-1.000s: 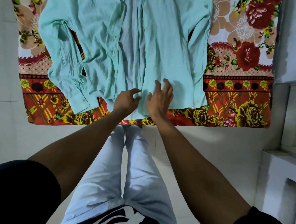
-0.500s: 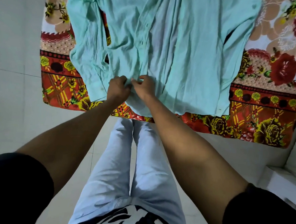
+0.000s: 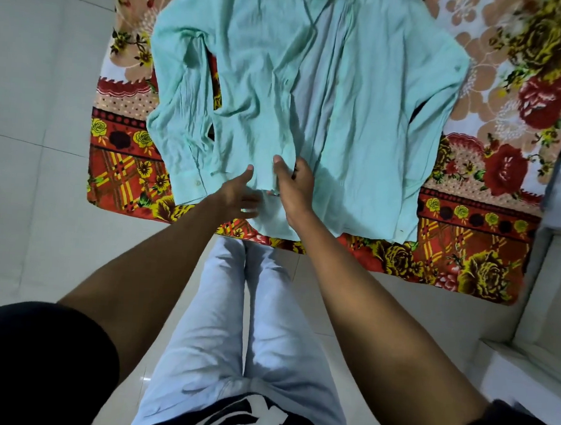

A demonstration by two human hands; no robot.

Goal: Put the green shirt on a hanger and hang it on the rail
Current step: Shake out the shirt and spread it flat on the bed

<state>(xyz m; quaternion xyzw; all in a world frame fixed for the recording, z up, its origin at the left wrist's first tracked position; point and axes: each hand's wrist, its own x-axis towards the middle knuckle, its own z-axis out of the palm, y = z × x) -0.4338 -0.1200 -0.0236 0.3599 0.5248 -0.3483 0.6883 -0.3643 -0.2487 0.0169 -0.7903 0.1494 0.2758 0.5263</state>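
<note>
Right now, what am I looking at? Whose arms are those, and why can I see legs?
The camera sits on a person's head and looks down, so you see that person's own arms and legs in pale trousers. There is no machine here, only two bare hands. A green shirt lies spread flat, front open, on a flowery blanket on the floor. Both hands are at the shirt's bottom edge. The left hand touches the cloth with loose fingers. The right hand has its thumb on top of the cloth's edge, fingers hidden behind it. No hanger or rail shows.

mint green shirt (image 3: 361, 112) on red, yellow, peach floral blanket (image 3: 491, 179).
</note>
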